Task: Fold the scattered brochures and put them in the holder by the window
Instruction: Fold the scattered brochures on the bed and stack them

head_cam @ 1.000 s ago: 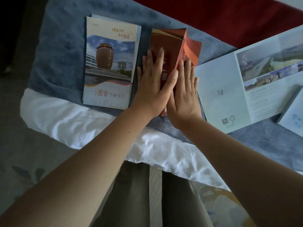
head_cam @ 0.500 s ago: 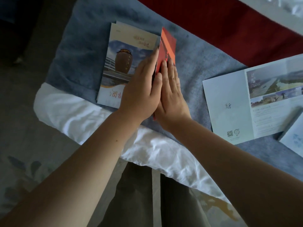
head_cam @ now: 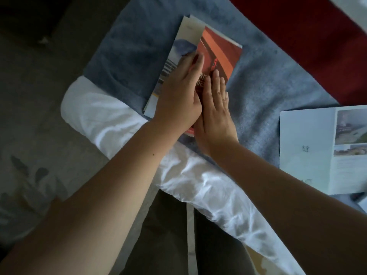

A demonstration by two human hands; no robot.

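A folded red-orange brochure (head_cam: 220,49) lies on the blue blanket, partly overlapping a folded brochure with a building photo (head_cam: 174,56) on its left. Both my hands press flat on them with straight fingers. My left hand (head_cam: 178,96) covers the seam between the two brochures. My right hand (head_cam: 214,114) lies beside it on the lower part of the red brochure. A pale blue brochure (head_cam: 309,147) lies unfolded at the right edge. The holder and window are out of view.
The blue blanket (head_cam: 278,80) covers a bed with a white sheet (head_cam: 111,116) hanging over its near edge. A dark red cover (head_cam: 297,32) lies at the far right. Patterned carpet (head_cam: 29,155) is on the left. My legs stand against the bed.
The red brochure's flap, standing on edge before, now lies flat and overlaps the building-photo brochure. Both hands still press on it. The view has shifted, pushing the pale blue brochure toward the right edge.
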